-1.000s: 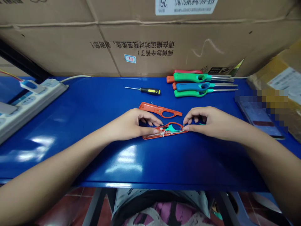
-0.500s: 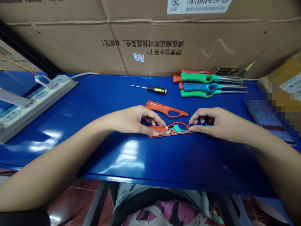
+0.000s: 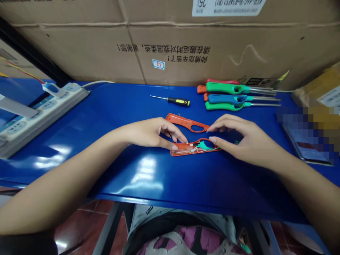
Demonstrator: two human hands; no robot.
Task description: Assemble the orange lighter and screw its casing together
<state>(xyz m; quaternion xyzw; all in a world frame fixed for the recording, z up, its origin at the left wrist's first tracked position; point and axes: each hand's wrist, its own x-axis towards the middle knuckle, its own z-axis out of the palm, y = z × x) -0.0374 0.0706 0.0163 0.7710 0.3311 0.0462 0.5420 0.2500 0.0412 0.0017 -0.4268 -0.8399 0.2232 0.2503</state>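
Observation:
An opened orange gas lighter half-shell (image 3: 183,153) lies on the blue table, with a green trigger (image 3: 204,144), a clear part and thin wires inside. My left hand (image 3: 152,132) grips its left end, the thumb on the shell and the fingertips at the far edge. Just beyond it lies the matching orange cover half (image 3: 183,122), its inner side up. Over the right ends of both halves is my right hand (image 3: 236,138), thumb and fingers apart. Its index fingertip is at the cover's tip; whether it touches cannot be told.
A black and yellow screwdriver (image 3: 178,101) lies behind the halves. Several coloured lighters (image 3: 225,97) are stacked at the back right, before a large cardboard box (image 3: 170,39). At left runs a white power strip (image 3: 45,113); a dark flat device (image 3: 305,141) lies at right.
My right hand has opened from its pinch at the half-shell's front end and moved up and left toward the cover half's tip. My left hand stays on the half-shell.

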